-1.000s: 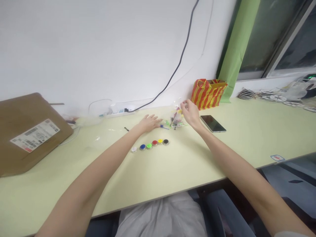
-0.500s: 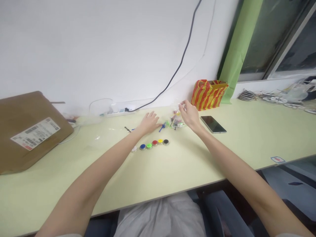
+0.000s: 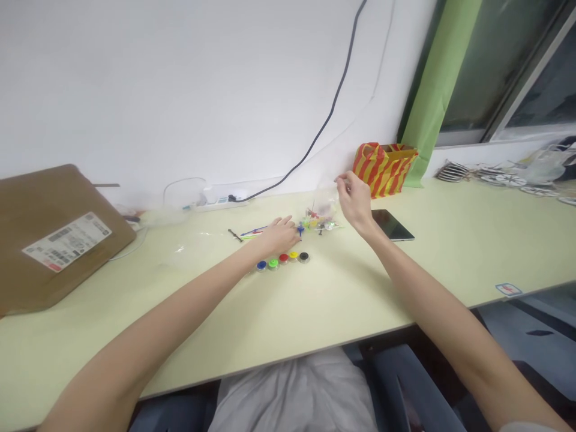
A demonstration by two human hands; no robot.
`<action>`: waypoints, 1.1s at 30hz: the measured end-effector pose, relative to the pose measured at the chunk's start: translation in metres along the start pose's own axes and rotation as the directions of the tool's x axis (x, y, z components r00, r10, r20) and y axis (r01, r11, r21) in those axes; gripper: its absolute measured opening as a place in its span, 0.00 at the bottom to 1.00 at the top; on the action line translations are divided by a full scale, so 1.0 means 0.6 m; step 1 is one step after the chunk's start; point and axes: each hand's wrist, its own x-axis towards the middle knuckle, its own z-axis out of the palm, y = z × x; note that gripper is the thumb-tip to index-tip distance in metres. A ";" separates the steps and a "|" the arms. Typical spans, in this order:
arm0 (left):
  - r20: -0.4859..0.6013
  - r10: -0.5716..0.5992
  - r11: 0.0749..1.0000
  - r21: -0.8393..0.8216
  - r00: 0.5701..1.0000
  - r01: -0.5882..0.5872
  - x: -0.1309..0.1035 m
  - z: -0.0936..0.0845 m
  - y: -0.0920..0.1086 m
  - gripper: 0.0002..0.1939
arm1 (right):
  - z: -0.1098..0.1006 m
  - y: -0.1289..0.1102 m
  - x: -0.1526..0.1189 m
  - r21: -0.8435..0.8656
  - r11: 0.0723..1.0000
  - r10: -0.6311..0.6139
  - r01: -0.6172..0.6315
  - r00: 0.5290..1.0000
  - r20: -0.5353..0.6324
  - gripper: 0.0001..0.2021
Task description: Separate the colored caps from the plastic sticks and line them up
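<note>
My right hand (image 3: 355,201) is pinched closed on the upper edge of a clear plastic bag (image 3: 324,203), which stands over a small pile of coloured plastic pieces (image 3: 312,223). My left hand (image 3: 281,236) reaches low over the table, fingers stretched out, its thumb beside a small blue plastic piece (image 3: 300,229). Whether it touches that piece is hard to see. In front of that hand runs a row of round coloured pieces: blue (image 3: 261,265), green (image 3: 273,264), red (image 3: 283,258), yellow (image 3: 293,255) and black (image 3: 304,257). Thin coloured sticks (image 3: 252,233) and a black one (image 3: 234,235) lie behind my left wrist.
A brown cardboard parcel (image 3: 58,240) fills the table's left side. Against the wall are a power strip (image 3: 218,204) and black cable (image 3: 315,141). A striped bag (image 3: 387,168) and dark tablet (image 3: 393,226) sit right of my right hand. Clear plastic (image 3: 191,252) lies left.
My left hand has shifted slightly right and down, uncovering the coloured sticks. My right hand has moved a little right, the bag's edge drawn with it.
</note>
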 end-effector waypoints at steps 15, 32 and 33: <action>-0.064 -0.237 0.757 -0.638 0.969 0.143 -0.045 -0.069 -0.033 0.28 | 0.025 -0.030 -0.027 0.546 0.830 0.176 -0.112 0.982 -0.065 0.21; -0.102 -0.713 -0.027 -0.985 0.694 -0.173 -0.164 -0.094 -0.020 0.15 | 0.062 -0.122 -0.129 0.478 0.723 0.110 -0.498 0.767 0.632 0.17; -0.121 -0.722 0.007 -0.986 0.681 -0.168 -0.170 -0.098 -0.016 0.15 | 0.062 -0.120 -0.129 0.476 0.728 0.111 -0.493 0.770 0.628 0.17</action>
